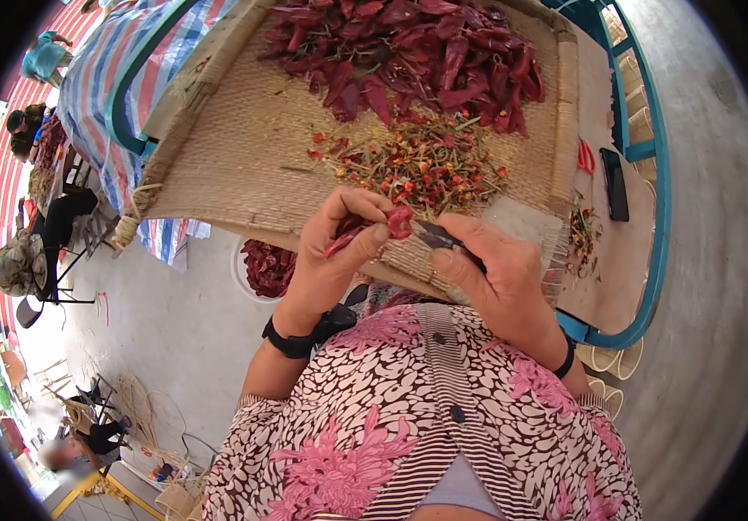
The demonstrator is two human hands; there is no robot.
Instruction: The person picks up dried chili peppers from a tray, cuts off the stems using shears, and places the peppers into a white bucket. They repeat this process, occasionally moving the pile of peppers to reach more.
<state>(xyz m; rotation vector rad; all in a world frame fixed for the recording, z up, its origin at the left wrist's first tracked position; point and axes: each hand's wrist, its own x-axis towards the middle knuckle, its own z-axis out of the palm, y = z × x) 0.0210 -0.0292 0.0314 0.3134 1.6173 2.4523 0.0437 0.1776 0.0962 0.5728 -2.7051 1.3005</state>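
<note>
A dried red chili pepper [400, 222] is pinched between the thumb and fingers of my left hand [326, 256], its cut-looking end facing right. My right hand [504, 271] is closed around small dark snips [433, 234], whose tips are close beside the pepper. Both hands are over the near edge of a woven tray [235, 161]. Just beyond them lies a pile of stems, seeds and red bits [422, 161]. Farther back on the tray is a large heap of dried red chili peppers [426, 52].
A tub of red peppers [268, 269] stands on the floor at left. Red-handled scissors [586, 157], a black phone [615, 185] and loose stems lie on a board at right, inside a teal metal frame [652, 217]. Several people sit or stand at far left.
</note>
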